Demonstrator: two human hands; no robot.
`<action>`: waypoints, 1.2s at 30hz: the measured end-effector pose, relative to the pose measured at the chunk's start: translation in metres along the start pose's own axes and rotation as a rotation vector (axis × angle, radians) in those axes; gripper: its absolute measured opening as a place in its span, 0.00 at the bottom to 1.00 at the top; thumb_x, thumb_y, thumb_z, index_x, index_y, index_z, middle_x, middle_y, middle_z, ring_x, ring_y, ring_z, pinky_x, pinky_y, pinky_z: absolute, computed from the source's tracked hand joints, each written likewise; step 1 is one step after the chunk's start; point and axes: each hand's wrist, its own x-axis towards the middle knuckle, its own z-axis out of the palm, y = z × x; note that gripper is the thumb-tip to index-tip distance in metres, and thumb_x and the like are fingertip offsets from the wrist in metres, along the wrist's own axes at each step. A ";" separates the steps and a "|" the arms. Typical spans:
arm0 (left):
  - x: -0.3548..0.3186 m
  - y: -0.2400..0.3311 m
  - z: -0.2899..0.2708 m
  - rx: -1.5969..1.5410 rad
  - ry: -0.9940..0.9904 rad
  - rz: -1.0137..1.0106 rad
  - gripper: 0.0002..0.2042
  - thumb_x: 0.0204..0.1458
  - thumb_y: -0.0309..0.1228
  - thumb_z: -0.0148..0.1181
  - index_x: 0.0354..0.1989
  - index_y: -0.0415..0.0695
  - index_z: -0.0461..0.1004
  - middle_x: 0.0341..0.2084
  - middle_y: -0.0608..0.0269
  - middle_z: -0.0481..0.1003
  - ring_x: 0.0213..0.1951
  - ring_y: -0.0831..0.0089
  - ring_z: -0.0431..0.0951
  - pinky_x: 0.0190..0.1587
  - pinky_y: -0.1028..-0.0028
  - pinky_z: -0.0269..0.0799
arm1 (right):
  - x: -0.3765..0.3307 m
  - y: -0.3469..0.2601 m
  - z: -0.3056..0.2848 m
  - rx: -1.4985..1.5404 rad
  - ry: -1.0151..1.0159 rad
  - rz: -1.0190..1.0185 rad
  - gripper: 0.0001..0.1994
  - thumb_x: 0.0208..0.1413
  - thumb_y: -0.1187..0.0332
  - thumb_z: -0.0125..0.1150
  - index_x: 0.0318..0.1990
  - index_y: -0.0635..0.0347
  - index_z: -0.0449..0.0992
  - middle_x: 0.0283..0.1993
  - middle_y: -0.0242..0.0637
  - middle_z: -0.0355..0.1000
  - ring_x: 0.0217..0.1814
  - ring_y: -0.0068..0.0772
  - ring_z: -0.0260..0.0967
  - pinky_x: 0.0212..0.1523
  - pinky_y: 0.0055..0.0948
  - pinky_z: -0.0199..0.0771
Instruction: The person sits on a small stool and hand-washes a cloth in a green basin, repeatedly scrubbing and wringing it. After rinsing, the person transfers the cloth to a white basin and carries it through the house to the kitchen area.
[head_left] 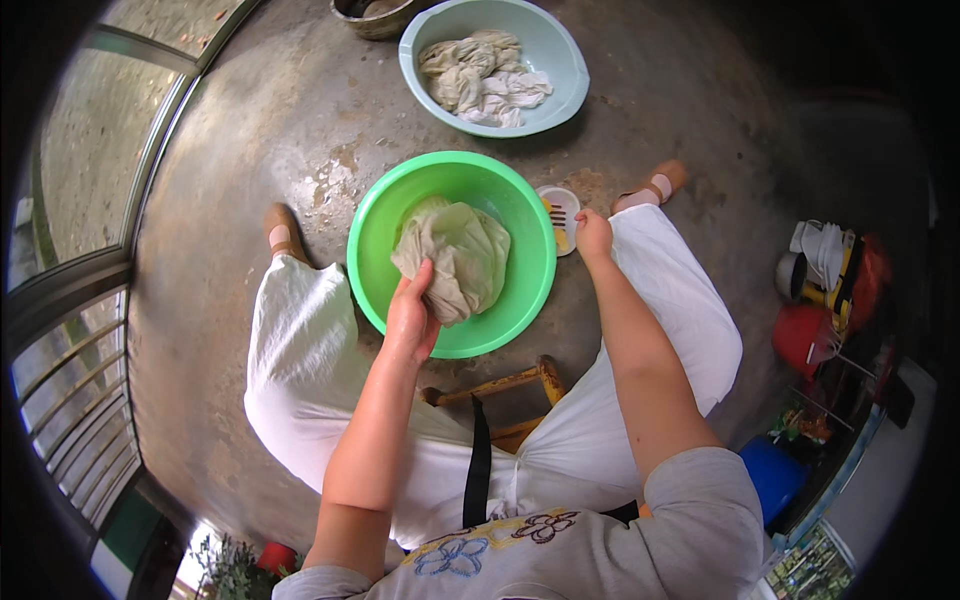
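Inside the green plastic basin [378,235], between my knees, lies a bunched beige cloth [465,255]. My left hand [412,318] grips the cloth's near left edge, thumb on top; the other fingers are partly hidden beneath. My right hand [594,235] is closed just right of the basin, above the floor beside my right knee. Whatever it may hold is hidden by the curled fingers. Close to that hand sits a small white slotted soap dish [571,203] with yellowish pieces on it, touching or nearly touching the basin's right side.
Beyond the green basin stands a pale blue basin [563,90] with wet-looking beige and white cloths [482,75]. A metal pot [372,22] is farther left. A low wooden stool [500,385] is near me. Kitchenware and a red container [800,338] line the right; a glazed frame [150,170] borders the left.
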 end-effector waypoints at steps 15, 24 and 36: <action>0.013 -0.022 0.006 0.221 0.137 -0.095 0.24 0.60 0.36 0.47 0.62 0.37 0.54 0.58 0.55 0.63 0.58 0.63 0.65 0.60 0.62 0.60 | 0.002 -0.003 0.088 -0.369 -0.135 -0.046 0.08 0.55 0.74 0.47 0.43 0.58 0.66 0.47 0.49 0.61 0.42 0.48 0.71 0.39 0.38 0.76; 0.012 -0.018 -0.003 0.131 0.120 -0.093 0.24 0.61 0.33 0.46 0.63 0.37 0.53 0.58 0.53 0.63 0.58 0.65 0.65 0.59 0.65 0.63 | 0.015 0.030 0.083 -0.670 -0.224 -0.618 0.07 0.52 0.69 0.52 0.38 0.58 0.70 0.39 0.41 0.66 0.37 0.40 0.73 0.32 0.33 0.77; -0.005 -0.011 -0.014 -0.343 -0.110 -0.108 0.23 0.55 0.24 0.40 0.62 0.39 0.53 0.55 0.50 0.64 0.59 0.57 0.64 0.57 0.55 0.65 | -0.056 -0.152 -0.069 0.738 0.072 -0.233 0.14 0.60 0.72 0.41 0.49 0.65 0.70 0.47 0.45 0.72 0.48 0.40 0.71 0.52 0.34 0.68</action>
